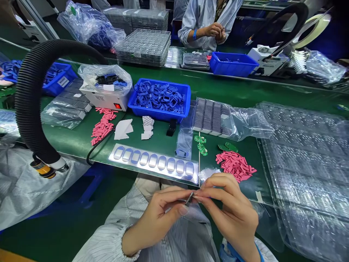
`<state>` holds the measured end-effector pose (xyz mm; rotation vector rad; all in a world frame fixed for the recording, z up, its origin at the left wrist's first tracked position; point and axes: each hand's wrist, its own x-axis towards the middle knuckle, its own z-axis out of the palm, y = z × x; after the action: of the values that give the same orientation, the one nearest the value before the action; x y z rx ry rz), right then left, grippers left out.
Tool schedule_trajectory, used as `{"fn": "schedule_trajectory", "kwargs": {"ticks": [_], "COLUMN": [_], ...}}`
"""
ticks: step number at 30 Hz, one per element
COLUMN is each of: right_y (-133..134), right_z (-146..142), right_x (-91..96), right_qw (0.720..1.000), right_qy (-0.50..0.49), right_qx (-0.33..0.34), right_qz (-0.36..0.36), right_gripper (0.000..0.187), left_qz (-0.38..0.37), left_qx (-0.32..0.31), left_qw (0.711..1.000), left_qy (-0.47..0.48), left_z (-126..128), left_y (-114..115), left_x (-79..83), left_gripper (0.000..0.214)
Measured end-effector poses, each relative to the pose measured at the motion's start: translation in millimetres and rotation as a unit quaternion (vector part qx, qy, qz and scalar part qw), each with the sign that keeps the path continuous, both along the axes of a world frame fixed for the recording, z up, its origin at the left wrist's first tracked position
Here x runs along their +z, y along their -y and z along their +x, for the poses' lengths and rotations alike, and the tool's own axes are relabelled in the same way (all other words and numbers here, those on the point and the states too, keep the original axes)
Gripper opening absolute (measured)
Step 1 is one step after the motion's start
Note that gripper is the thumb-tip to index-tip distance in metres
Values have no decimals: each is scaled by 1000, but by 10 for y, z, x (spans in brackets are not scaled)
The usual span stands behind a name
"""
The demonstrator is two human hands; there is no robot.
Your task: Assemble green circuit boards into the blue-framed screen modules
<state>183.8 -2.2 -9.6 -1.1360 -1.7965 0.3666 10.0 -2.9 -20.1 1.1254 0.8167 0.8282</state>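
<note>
Grey part [189, 198], six o'clock, just off the counter [163, 142] | left grip [166, 214] and right grip [231, 209] both pinching it | risk: one loosened pinch, perhaps from twisting, could send it falling

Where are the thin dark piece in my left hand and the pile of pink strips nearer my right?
Thin dark piece [189, 198]: head view, exposed edge.
Pile of pink strips [235, 166]: head view, middle.
</note>
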Motion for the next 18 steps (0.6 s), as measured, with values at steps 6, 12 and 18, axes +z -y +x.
{"fn": "schedule_trajectory", "kwargs": {"ticks": [6,12,18], "right_y": [-22,-28,-14], "right_z": [13,36,14], "right_x": [-9,-47,-129], "right_qw": [1000,997,998], "right_qy": [-8,-40,-33], "right_qx": [13,45,37], "right_qz": [-1,-41,-47], "right_gripper": [19,17,14], "left_qz": [40,99,103], "left_qx": [-3,-5,5], "left_qw": [999,993,991], "left_qy": [-4,-64,-80], "left_z": [15,-12,14], "left_y": [-6,-6,19], "left_x": [-18,-30,-62], "left_gripper": [33,32,32]}}
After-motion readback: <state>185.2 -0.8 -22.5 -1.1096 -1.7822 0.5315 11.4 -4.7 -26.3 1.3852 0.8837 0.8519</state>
